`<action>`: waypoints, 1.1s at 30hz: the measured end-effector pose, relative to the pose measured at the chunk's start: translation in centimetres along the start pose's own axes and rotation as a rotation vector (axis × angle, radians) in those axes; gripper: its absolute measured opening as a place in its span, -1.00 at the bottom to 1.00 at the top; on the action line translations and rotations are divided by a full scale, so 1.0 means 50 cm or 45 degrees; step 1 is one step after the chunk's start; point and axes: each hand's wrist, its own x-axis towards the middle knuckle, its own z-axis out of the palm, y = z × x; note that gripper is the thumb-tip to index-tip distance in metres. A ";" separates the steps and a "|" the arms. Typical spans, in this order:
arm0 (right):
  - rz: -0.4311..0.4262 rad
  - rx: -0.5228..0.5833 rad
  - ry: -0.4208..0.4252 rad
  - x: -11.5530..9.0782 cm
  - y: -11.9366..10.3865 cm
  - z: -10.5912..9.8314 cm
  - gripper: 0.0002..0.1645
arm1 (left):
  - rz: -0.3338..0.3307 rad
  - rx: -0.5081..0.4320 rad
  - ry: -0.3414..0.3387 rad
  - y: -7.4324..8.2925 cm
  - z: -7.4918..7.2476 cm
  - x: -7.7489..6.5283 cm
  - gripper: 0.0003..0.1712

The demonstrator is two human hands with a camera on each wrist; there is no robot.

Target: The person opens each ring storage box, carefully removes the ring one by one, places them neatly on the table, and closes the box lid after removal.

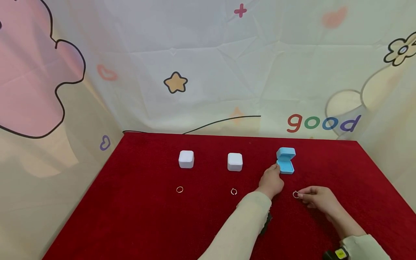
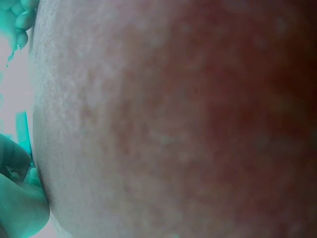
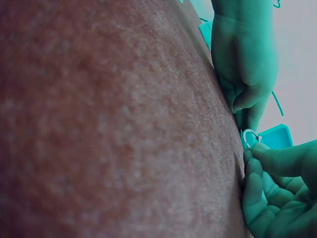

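Note:
A light-blue ring box (image 1: 286,167) stands with its lid up at the right back of the red cloth. My left hand (image 1: 271,180) grips the box at its left edge, thumb and fingers close together. In front of the box, my right hand (image 1: 320,198) pinches a silvery ring (image 1: 293,194) between thumb and fingertips, just above the cloth. The right wrist view shows this ring (image 3: 246,136) upright at the fingertips of the right hand (image 3: 282,193), with the left hand (image 3: 247,59) beyond. In the left wrist view, cloth fills most of the picture.
Two white boxes, one at left (image 1: 186,159) and one in the middle (image 1: 235,162), stand closed in line with the blue box. A gold-coloured ring (image 1: 177,190) and a silvery ring (image 1: 232,191) lie before them. A printed curtain (image 1: 208,97) rises behind the red cloth (image 1: 136,216).

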 end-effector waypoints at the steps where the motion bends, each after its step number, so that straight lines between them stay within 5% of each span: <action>1: -0.003 -0.013 0.004 0.001 0.000 0.001 -0.65 | 0.000 0.000 -0.001 0.000 0.000 0.000 -0.38; 16: -0.081 -0.162 0.073 0.000 -0.017 0.013 -0.65 | 0.010 -0.023 -0.011 0.000 -0.006 -0.004 -0.38; 27: -0.127 -0.253 0.091 0.003 -0.017 0.018 -0.70 | 0.054 0.006 0.008 -0.020 0.024 0.028 -0.37; 33: -0.122 -0.262 0.086 0.008 -0.017 0.017 -0.70 | 0.020 -0.019 -0.019 -0.005 0.001 0.005 -0.37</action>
